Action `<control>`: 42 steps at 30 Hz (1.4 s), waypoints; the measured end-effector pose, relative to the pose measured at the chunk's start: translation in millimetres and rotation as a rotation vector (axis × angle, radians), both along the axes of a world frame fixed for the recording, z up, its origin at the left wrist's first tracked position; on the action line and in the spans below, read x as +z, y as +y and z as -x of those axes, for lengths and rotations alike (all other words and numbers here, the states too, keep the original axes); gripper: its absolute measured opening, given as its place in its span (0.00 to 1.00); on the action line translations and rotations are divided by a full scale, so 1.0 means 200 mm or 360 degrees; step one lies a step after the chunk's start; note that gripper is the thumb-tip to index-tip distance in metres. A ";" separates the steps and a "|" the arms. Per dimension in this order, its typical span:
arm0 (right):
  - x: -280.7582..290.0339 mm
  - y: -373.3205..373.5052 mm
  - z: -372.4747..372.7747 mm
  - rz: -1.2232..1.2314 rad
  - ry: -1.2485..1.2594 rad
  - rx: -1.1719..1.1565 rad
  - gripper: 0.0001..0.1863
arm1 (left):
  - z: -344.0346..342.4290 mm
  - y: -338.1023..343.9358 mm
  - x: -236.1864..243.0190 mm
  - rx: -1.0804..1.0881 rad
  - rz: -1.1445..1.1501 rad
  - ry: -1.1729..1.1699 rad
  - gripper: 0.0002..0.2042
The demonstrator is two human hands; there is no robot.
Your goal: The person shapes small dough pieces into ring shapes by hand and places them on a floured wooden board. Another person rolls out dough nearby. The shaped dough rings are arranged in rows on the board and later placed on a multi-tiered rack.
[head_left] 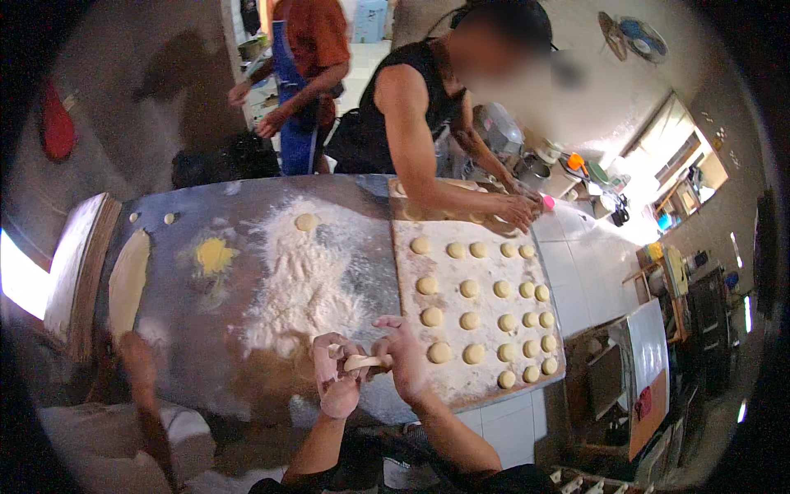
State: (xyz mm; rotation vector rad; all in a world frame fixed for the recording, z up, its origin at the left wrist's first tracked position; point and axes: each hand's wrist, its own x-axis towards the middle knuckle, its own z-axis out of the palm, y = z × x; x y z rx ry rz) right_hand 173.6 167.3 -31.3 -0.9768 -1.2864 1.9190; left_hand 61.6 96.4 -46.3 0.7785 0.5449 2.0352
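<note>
Pale, curved dough (362, 362) pinched by floury, bent fingers (393, 331) of left hand (338, 397) and right hand (409, 370)

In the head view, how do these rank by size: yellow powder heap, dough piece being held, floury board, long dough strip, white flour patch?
1. Floury board
2. White flour patch
3. Long dough strip
4. Yellow powder heap
5. Held dough piece; nearness to the camera may enlarge it
</note>
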 end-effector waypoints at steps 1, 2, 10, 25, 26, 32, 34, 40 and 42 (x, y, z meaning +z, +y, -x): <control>0.02 -0.03 -0.03 -0.0385 -0.0198 0.0071 0.22 | -0.03 0.00 -0.02 0.0140 0.0130 0.0312 0.14; 0.04 -0.07 -0.06 -0.0552 -0.0229 0.0103 0.23 | -0.07 0.02 -0.04 0.0423 0.0285 0.0728 0.14; 0.14 -0.05 -0.44 0.0192 0.0321 -0.0076 0.25 | -0.45 0.02 0.04 0.0585 0.0867 0.1465 0.10; 0.04 -0.05 -0.80 0.0156 0.0971 -0.0046 0.29 | -0.75 0.06 0.16 0.0419 0.0895 0.1410 0.13; 0.04 -0.05 -0.81 -0.0201 0.0530 0.0031 0.30 | -0.76 0.05 0.17 0.0448 0.0780 0.1445 0.13; 0.07 -0.08 -0.85 0.0346 0.0536 -0.0081 0.26 | -0.78 0.05 0.16 0.0167 0.1065 0.1666 0.11; 0.07 -0.09 -0.86 -0.0089 -0.0190 0.0187 0.24 | -0.77 0.05 0.15 0.0111 0.1110 0.1517 0.10; 0.00 -0.09 -0.86 0.0158 0.0064 0.0155 0.38 | -0.77 0.03 0.14 -0.0099 0.1272 0.1345 0.12; -0.06 -0.09 -0.83 -0.0225 -0.0253 0.0092 0.40 | -0.76 0.05 0.10 -0.0029 0.1199 0.1372 0.12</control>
